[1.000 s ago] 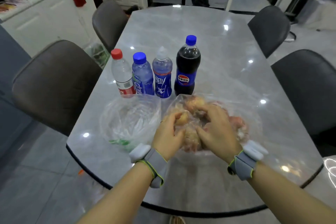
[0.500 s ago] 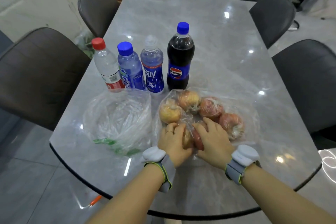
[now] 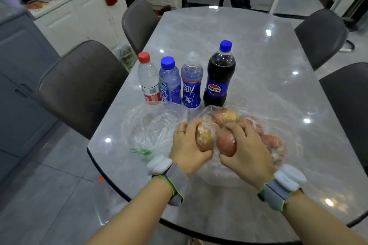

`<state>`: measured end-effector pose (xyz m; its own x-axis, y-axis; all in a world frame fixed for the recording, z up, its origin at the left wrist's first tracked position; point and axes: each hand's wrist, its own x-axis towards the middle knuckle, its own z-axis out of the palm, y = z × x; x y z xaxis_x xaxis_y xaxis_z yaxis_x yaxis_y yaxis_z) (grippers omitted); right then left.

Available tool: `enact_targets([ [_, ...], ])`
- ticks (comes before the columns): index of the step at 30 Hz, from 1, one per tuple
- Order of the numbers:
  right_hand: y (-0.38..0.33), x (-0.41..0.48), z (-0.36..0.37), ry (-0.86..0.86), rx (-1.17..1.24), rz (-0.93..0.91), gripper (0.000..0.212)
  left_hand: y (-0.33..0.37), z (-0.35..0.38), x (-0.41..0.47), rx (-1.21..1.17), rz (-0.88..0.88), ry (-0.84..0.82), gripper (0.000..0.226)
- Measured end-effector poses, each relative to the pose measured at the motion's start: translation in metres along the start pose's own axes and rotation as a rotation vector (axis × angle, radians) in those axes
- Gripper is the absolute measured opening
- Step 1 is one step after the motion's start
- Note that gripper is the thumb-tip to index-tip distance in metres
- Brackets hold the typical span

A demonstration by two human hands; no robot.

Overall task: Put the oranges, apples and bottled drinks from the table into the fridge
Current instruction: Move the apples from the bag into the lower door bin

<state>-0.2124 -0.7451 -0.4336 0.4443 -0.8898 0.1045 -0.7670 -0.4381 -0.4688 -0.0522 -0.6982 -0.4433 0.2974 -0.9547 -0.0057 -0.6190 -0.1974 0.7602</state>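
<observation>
- Four bottled drinks are standing upright in a row on the bench (image 3: 258,55), just behind the two bags: a red-capped water bottle (image 3: 149,80), a blue-capped bottle (image 3: 170,83), a clear-capped sports drink (image 3: 191,85) and a dark cola (image 3: 218,77).
- The cola is showing the Pepsi roundel with Chinese characters. The sports drink is wearing a blue label with a white figure, and the other writing is too blurred to read.
- The left hand (image 3: 187,145) is curling round one yellowish apple (image 3: 203,137); the right hand (image 3: 247,151) is gripping one red apple (image 3: 226,142). The two fruits are almost touching.
- Behind the right hand, the clear apple bag (image 3: 278,135) is lying on the bench, holding perhaps three more apples; the plastic is blurring the count.
- One crumpled clear bag (image 3: 151,127) is sitting beside the left hand.
- Four grey chairs (image 3: 79,85) are ringing the bench.
</observation>
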Motion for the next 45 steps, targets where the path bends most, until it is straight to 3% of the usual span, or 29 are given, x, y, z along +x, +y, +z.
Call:
enact_targets([
  [9,-0.131,0.008,-0.018,-0.007,0.222,-0.335,0.074,-0.017,-0.131,-0.057,0.054,-0.049,0.379,0.071],
  [15,-0.266,-0.014,0.000,-0.071,0.372,-0.636,0.080,-0.052,-0.242,-0.154,0.087,-0.161,0.645,0.075],
  [25,-0.442,-0.088,0.029,-0.282,0.546,-1.044,0.077,-0.075,-0.357,-0.326,0.191,-0.341,0.994,0.074],
  [32,-0.556,-0.175,0.050,-0.358,0.635,-1.239,0.072,-0.093,-0.411,-0.455,0.305,-0.472,1.266,0.073],
  [38,-0.624,-0.238,0.078,-0.443,0.679,-1.347,0.072,-0.107,-0.440,-0.537,0.366,-0.630,1.393,0.074],
  [45,-0.697,-0.302,0.127,-0.658,0.675,-1.305,0.072,-0.149,-0.477,-0.619,0.370,-0.842,1.476,0.076],
])
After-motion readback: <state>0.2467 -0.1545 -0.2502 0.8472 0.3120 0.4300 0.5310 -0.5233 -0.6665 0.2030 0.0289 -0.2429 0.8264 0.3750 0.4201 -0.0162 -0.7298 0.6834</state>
